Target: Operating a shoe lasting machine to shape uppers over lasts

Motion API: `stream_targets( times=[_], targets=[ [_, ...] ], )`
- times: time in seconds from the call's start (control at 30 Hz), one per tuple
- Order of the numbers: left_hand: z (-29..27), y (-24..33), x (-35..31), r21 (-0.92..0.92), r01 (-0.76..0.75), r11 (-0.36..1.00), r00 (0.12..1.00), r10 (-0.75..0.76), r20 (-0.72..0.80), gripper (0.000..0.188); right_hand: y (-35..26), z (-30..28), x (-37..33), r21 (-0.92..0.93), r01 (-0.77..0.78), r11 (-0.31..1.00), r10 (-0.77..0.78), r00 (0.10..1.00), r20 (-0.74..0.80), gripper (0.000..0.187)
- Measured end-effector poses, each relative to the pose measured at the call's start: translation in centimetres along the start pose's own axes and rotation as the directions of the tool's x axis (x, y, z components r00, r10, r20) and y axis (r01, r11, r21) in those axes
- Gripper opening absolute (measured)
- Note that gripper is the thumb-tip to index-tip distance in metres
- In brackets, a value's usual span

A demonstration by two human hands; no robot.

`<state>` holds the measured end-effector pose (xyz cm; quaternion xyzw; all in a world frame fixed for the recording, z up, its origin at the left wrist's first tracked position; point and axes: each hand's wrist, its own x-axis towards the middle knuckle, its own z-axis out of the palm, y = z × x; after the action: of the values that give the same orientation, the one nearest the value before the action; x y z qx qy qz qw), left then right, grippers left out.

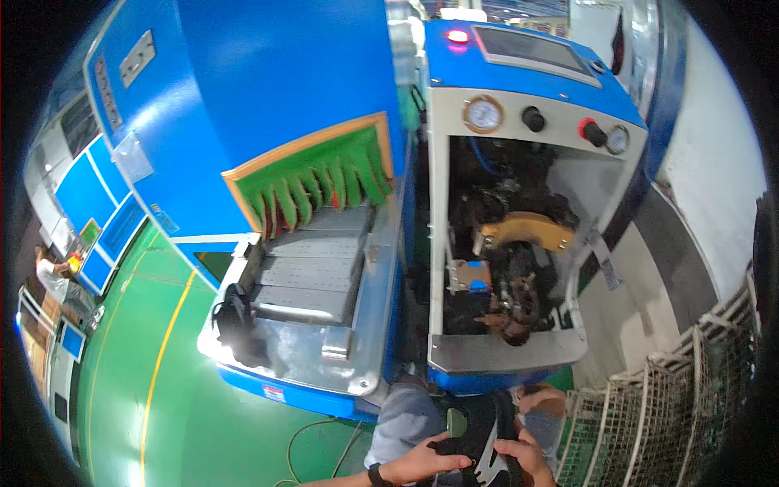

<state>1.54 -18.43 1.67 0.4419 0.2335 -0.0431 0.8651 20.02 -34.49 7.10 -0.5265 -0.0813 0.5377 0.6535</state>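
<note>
Low in the head view, a black sneaker (473, 442) with a white side marking and a green patch lies over my lap, between my two hands. My left hand (426, 463), with a dark band at the wrist, grips its left side, thumb on top. On the other side my right hand (527, 456) holds the sneaker with its thumb pressed on the black surface. The fingers under the sneaker are hidden. Ahead of it stands an open-fronted blue and white machine (507, 357) with a brass-coloured curved part (527, 231) inside.
To the left, a blue machine (284, 73) has a green strip curtain (324, 191) over a grey slatted conveyor (304, 276). A dark object (237, 329) sits on its front corner. Wire racks (649, 406) stand at right. A cable (324, 422) crosses the green floor. A person (58, 280) is far left.
</note>
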Motion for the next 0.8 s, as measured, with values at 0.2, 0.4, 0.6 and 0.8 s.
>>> stream_targets(
  times=[0.2, 0.4, 0.6, 0.8],
  targets=[
    [2.1, 3.6, 1.0, 0.392, -0.13, 0.91, 0.972, 0.04, 0.231, 0.038, 9.9, -9.9, 0.4, -0.08, -0.131, 0.988, 0.113, 0.975, -0.192, 0.043],
    [1.6, -1.3, 3.6, 0.365, -0.173, 0.915, 0.985, 0.16, 0.065, 0.011, 10.8, -14.5, 0.3, 0.429, -0.242, 0.87, 0.295, 0.954, -0.06, 0.032],
    [3.1, 4.8, 0.5, -0.013, -0.189, 0.982, 0.932, 0.184, 0.312, 0.011, -8.6, 0.4, -0.1, 0.137, 0.4, 0.906, -0.385, 0.914, -0.124, 0.074],
    [4.0, 8.6, 0.9, 0.201, -0.594, 0.779, 0.768, 0.475, 0.43, 0.022, -18.7, 3.6, -1.0, -0.036, 0.429, 0.902, -0.43, 0.903, -0.015, 0.094]
  ],
)
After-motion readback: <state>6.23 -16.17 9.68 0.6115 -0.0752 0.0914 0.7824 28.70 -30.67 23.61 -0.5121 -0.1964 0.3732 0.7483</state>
